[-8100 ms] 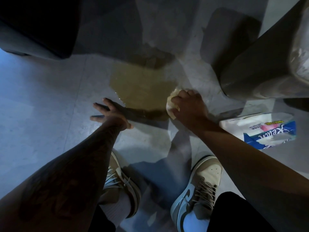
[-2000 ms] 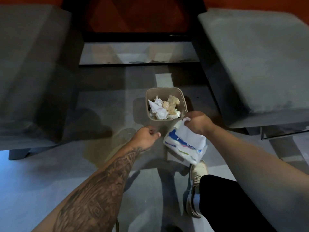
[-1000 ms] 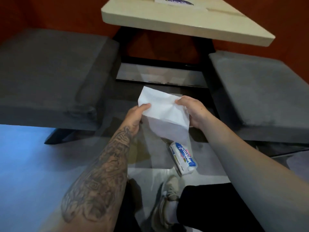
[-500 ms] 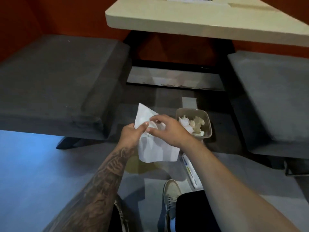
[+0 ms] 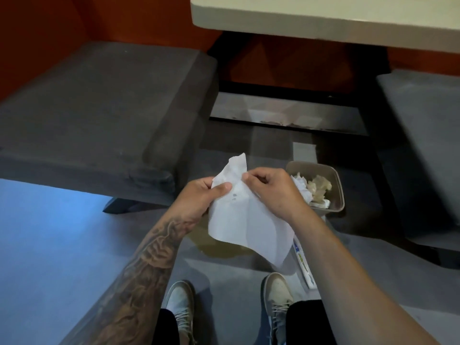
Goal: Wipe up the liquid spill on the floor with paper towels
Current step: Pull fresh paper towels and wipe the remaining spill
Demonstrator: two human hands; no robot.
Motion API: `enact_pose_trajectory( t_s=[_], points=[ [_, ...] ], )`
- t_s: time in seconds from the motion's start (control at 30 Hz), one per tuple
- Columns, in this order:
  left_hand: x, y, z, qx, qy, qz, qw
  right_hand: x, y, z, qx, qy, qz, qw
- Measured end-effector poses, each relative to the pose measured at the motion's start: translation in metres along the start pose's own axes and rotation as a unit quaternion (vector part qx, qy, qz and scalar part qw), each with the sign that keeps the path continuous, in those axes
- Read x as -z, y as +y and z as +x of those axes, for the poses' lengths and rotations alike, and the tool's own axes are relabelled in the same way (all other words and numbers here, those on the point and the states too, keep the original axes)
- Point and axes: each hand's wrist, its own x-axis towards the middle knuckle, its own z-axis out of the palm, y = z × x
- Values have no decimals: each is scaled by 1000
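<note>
**Fresh towel held above the spill**

A white, creased paper towel sheet (image 5: 245, 220) hangs between both hands, long axis running from its upper corner down toward the right. The left hand (image 5: 199, 199) and right hand (image 5: 270, 192) pinch its top edge, close together. Below them lies the yellowish puddle (image 5: 221, 247); right of the right hand, a beige bin of crumpled towels (image 5: 337, 185)

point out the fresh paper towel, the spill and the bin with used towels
fresh paper towel (image 5: 239, 220), head view, middle of the sheet
spill (image 5: 221, 249), head view, visible yellowish edge
bin (image 5: 339, 192), head view, right rim
</note>
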Motion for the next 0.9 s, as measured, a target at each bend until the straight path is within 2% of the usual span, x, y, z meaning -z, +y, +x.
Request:
enact_pose_trajectory(
  t_s=[0.23, 0.37, 0.6, 0.67, 0.77, 0.9],
  points=[
    [17, 4, 9, 8, 40, 38, 998, 24, -4, 18, -64, 86, 90, 990],
    [24, 5, 10, 9, 49, 94, 994, 37, -5, 22, -77, 106, 86, 988],
    [24, 2, 15, 24, 63, 106, 992, 55, 5, 33, -90, 208, 75, 971],
    [24, 0, 17, 37, 78, 106, 991, 61, 5, 32, -73, 263, 93, 958],
    [24, -1, 20, 68, 105, 49, 991, 64, -5, 25, 12, 315, 104, 943],
    [16, 3, 21, 95, 127, -111, 981, 37, -20, 18, 114, 225, 56, 966]
  ],
)
